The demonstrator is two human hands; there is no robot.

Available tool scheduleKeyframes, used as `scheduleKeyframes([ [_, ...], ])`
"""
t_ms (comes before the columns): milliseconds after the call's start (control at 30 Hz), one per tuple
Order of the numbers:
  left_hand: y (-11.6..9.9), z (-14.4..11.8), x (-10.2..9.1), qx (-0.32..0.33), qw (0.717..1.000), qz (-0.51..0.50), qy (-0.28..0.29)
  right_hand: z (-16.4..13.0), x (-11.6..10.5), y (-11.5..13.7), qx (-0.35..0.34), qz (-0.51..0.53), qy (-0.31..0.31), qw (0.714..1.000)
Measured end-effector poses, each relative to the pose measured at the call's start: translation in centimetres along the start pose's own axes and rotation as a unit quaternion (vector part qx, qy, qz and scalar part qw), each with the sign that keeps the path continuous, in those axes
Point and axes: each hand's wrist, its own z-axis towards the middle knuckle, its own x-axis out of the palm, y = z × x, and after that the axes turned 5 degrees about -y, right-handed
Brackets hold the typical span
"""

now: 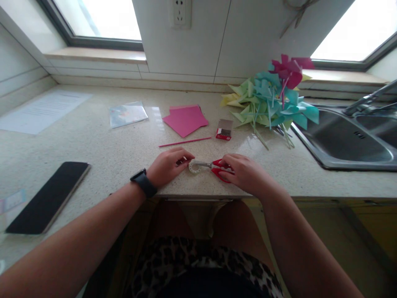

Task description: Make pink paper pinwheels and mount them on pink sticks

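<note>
Head view: a small tape roll [194, 167] is being pinned at the desk [102, 149] edge by the left hand [168, 166], probably to steady it. Red scissors [218, 169] are being gripped by the right hand [245, 173], blades reaching the tape. The sink [341, 142] looks empty; paper pinwheels [273, 101] are being piled beside it.

- Two hands: the left hand [169, 165] and the right hand [245, 171], both at the front edge of the bench [102, 145].
- One pair of red-handled scissors [217, 167].
- One small roll of tape [194, 167].
- One black phone [49, 196].
- One wristwatch [143, 182].
- One pink stick [184, 142].
- One stack of pink paper sheets [185, 119]; the sheet count cannot be told.
- One small red box [224, 129].
- One clear plastic bag [127, 113].
- One printed white sheet [43, 111].
- One heap of paper pinwheels [271, 99], too tangled to count.
- One sink [341, 140].
- One wall socket [181, 13].
</note>
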Motion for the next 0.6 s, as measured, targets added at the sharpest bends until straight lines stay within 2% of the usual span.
scheduleKeyframes([
  [367, 0.26, -0.11, 0.16, -0.008, 0.999, -0.023, -0.021, 0.11, 0.25, 0.4, -0.004, -0.019, -0.006, 1.0],
  [600, 0.69, -0.27, 0.73, -0.052, 0.992, -0.094, -0.067, -0.81, 0.72, -0.54, 0.057, -0.01, -0.027, 0.998],
])
